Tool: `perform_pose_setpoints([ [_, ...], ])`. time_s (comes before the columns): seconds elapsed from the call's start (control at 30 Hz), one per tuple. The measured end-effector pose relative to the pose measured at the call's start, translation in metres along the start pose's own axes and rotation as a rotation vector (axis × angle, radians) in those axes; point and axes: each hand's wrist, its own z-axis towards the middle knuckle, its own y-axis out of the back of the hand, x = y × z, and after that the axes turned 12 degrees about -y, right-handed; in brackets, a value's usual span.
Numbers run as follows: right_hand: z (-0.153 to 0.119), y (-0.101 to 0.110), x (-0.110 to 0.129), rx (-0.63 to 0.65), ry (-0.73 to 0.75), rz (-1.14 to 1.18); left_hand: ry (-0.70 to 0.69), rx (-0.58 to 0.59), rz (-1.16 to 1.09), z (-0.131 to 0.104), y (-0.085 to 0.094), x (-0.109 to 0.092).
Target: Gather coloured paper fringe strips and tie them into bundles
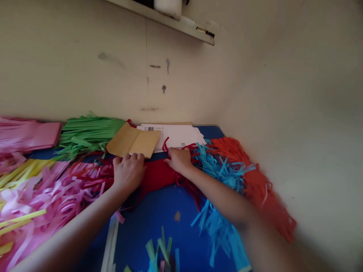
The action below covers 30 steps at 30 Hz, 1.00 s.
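Note:
A length of red fringed paper (pixel 159 173) lies across the blue surface between my two hands, its cut strips trailing off at both ends. My left hand (pixel 129 170) grips its left part from above, fingers bent over the upper edge beside a folded tan card (pixel 134 140). At the right part, my right hand (pixel 180 160) is closed on the same red paper, with a few thin strips curling up by the fingers. The undersides of both hands are hidden.
Green fringe (pixel 92 130), a pink stack (pixel 31 133) and pink strips (pixel 56 192) lie left. Blue fringe (pixel 222 170) and orange fringe (pixel 258 185) lie right. White printed card (pixel 178 135) rests against the wall. A shelf (pixel 187 26) juts out above.

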Motion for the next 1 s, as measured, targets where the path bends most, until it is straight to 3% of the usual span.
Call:
perform_pose_setpoints([
  [0.1,-0.014,0.009,0.008,-0.068,0.18,-0.047,-0.263,-0.054,0.025,-0.001,0.003,-0.001],
  [0.23,-0.027,0.007,0.012,0.018,0.561,-0.148,-0.461,-0.061,0.055,0.001,0.005,0.003],
  [0.47,-0.019,0.005,-0.003,-0.036,0.463,-0.303,-0.406,-0.1,0.159,-0.008,0.008,-0.01],
  [0.63,-0.015,-0.001,0.001,-0.104,0.604,-0.283,-0.382,-0.099,0.196,-0.005,0.005,-0.01],
  [0.77,-0.009,-0.007,0.001,-0.114,0.531,-0.258,-0.374,-0.12,0.209,-0.006,0.0,-0.008],
  [0.93,-0.008,-0.011,-0.003,-0.162,0.645,-0.197,-0.34,-0.164,0.209,-0.01,-0.008,-0.01],
  [1.0,-0.007,-0.012,-0.009,-0.12,0.61,-0.162,-0.326,-0.175,0.196,-0.011,-0.01,-0.007],
])
